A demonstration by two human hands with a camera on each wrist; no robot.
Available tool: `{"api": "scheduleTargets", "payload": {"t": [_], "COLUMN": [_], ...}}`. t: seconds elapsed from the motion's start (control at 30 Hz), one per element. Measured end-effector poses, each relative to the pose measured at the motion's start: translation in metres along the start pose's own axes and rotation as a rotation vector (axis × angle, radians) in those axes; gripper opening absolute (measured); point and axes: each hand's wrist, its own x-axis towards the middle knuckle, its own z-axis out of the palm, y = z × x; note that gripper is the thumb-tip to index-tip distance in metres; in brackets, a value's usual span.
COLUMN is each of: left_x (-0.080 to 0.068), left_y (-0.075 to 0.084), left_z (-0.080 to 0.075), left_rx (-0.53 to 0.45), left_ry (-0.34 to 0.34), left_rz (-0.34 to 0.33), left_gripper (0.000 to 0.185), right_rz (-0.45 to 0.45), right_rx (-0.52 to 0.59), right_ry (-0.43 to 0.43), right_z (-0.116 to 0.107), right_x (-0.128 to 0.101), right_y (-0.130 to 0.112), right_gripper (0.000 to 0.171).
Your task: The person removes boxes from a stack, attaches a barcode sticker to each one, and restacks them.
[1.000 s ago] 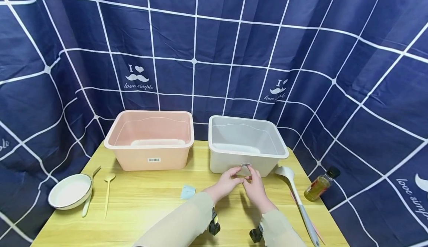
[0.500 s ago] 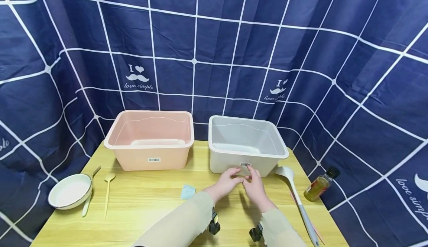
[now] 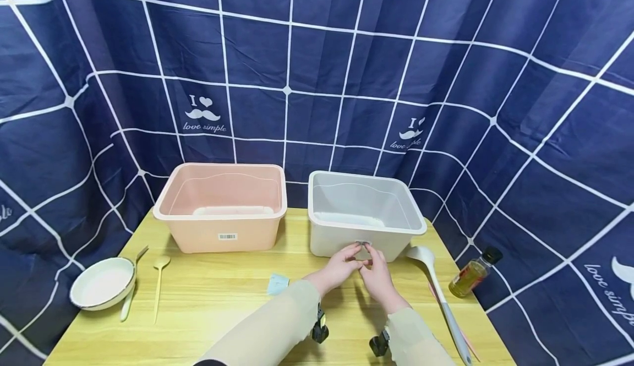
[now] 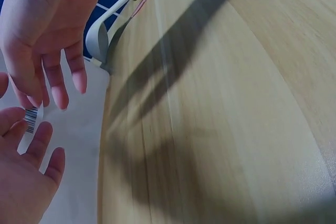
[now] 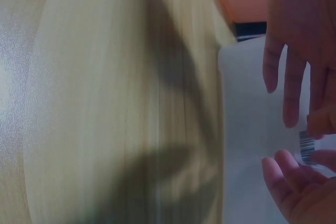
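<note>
A small barcode sticker [image 3: 363, 243] sits at the front wall of the grey bin [image 3: 327, 239], just under its rim. Both hands meet at it. My left hand [image 3: 346, 261] pinches the sticker from the left, and my right hand [image 3: 372, 264] pinches it from the right. The left wrist view shows the sticker [image 4: 31, 120] between my left hand's fingertips [image 4: 39, 137], with my right hand's fingers [image 4: 58, 90] hanging just above. In the right wrist view the sticker [image 5: 306, 148] lies between the two hands against the grey wall.
A pink bin [image 3: 223, 234] stands left of the grey one. A white ladle [image 3: 436, 294] and an oil bottle [image 3: 470, 275] lie at the right. A white bowl [image 3: 101, 283], two spoons [image 3: 159, 283] and a small blue piece [image 3: 277, 284] lie on the wooden table [image 3: 213, 311].
The sticker stood out clearly between the fingertips a second ago; now the fingers cover most of it. The hands have barely shifted.
</note>
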Motion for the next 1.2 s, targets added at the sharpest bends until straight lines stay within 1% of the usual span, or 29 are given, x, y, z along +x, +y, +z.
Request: {"api": "scheduleTargets", "payload": {"t": [0.13,0.2,0.3,0.4,0.53,0.73,1.0,1.2], "left_x": [0.0018,0.0028,0.0042,0.0045,0.0038,0.0026,0.0021,0.0017], "left_y": [-0.0009,-0.0008,-0.0010,-0.0009,-0.0009,-0.0004,-0.0004,-0.0004], "left_z": [-0.0012,-0.0017,-0.0021,-0.0027,-0.0036,-0.0038,-0.0039,-0.0036], "left_rx": [0.012,0.013,0.012,0.005,0.004,0.000,-0.002,0.016], "left_ry": [-0.012,-0.015,-0.019,-0.026,-0.041,-0.046,-0.041,-0.033], "left_rz": [-0.019,-0.026,-0.030,-0.033,-0.044,-0.045,-0.036,-0.031], "left_gripper": [0.051,0.051,0.052,0.052,0.054,0.055,0.054,0.053], "right_rz": [0.006,0.017,0.033,0.058,0.074,0.081,0.091,0.099], "right_rx": [0.003,0.036,0.131,0.255,0.351,0.429,0.548,0.583], "right_ry": [0.011,0.012,0.009,0.001,-0.005,-0.026,-0.013,-0.006], "right_z": [-0.0008,-0.0014,-0.0025,-0.0038,-0.0056,-0.0070,-0.0071,-0.0087], "right_x": [0.0003,0.0006,0.0011,0.0010,0.0002,-0.0003,-0.0022,-0.0059], "right_y": [-0.0016,-0.0027,-0.0038,-0.0051,-0.0057,-0.0064,-0.0071,-0.0076], "right_gripper": [0.062,0.061,0.058,0.056,0.057,0.060,0.058,0.062]}}
